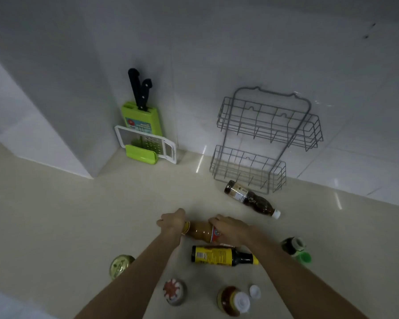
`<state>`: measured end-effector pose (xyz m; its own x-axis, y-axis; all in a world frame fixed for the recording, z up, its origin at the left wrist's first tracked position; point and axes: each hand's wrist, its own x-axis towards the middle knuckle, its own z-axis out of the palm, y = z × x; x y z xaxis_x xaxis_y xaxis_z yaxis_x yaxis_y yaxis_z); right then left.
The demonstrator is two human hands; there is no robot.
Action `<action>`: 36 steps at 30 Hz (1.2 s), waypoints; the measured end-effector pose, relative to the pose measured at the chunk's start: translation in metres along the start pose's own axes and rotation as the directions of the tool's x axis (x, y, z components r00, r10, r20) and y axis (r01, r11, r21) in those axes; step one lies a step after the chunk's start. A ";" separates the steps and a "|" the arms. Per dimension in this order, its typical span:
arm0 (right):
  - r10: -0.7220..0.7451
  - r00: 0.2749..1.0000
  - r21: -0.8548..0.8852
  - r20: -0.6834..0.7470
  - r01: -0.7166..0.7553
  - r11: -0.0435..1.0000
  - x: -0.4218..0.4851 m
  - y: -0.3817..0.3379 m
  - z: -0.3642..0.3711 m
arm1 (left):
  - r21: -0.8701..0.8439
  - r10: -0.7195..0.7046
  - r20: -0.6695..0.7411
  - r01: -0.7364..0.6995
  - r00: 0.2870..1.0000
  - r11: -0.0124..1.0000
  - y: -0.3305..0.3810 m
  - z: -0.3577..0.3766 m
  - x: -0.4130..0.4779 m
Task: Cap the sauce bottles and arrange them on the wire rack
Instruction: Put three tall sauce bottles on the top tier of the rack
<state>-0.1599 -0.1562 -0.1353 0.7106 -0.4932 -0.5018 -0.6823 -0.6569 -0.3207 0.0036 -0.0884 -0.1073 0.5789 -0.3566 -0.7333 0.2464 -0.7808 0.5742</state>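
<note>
An amber sauce bottle (199,231) lies sideways on the counter between my hands. My left hand (172,223) is closed around its neck and cap end. My right hand (230,230) grips its labelled body. A yellow-labelled dark bottle (219,255) lies just in front of it. A brown bottle with a white cap (251,199) lies by the foot of the grey two-tier wire rack (267,137), which leans against the wall with both tiers holding nothing. A green bottle (294,246) stands at the right. Near me stands an open-necked bottle (232,300) beside a loose white cap (255,291).
A green knife block with black-handled knives (140,113) and a white-green grater (145,146) stand in the back corner. A round green-lidded jar (119,266) and a jar with a red patterned lid (174,291) sit near the counter's front. A wall column juts out at left.
</note>
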 end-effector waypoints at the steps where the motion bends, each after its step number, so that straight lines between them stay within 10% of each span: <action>1: 0.015 0.999 -0.002 -0.035 -0.016 1.000 -0.001 0.001 0.002 | 0.000 0.032 0.002 -0.032 0.999 0.999 0.002 0.000 -0.002; 6: 0.136 0.952 0.177 -0.274 -0.089 0.980 -0.010 0.005 0.009 | 0.021 0.395 0.024 -0.396 0.918 0.918 0.023 -0.001 -0.019; 14: 0.496 0.663 0.748 -0.561 0.149 0.647 -0.033 -0.016 -0.015 | -0.338 0.867 0.215 -0.799 0.449 0.498 0.094 -0.008 -0.064; 24: 0.536 0.103 0.464 -0.838 0.650 0.602 -0.066 -0.033 -0.187 | -0.273 0.765 0.341 -0.722 0.546 0.636 0.197 0.009 -0.054; 36: 0.426 0.275 0.503 -0.862 0.356 0.788 -0.007 -0.013 -0.263 | -0.456 0.640 0.543 -0.448 0.544 0.769 0.197 0.025 -0.041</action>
<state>-0.1109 -0.2945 0.0837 0.0527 -0.9069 0.4180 -0.3702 -0.4065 -0.8353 0.0084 -0.2403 0.0267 0.0510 -0.9720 -0.2296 0.2848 -0.2062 0.9361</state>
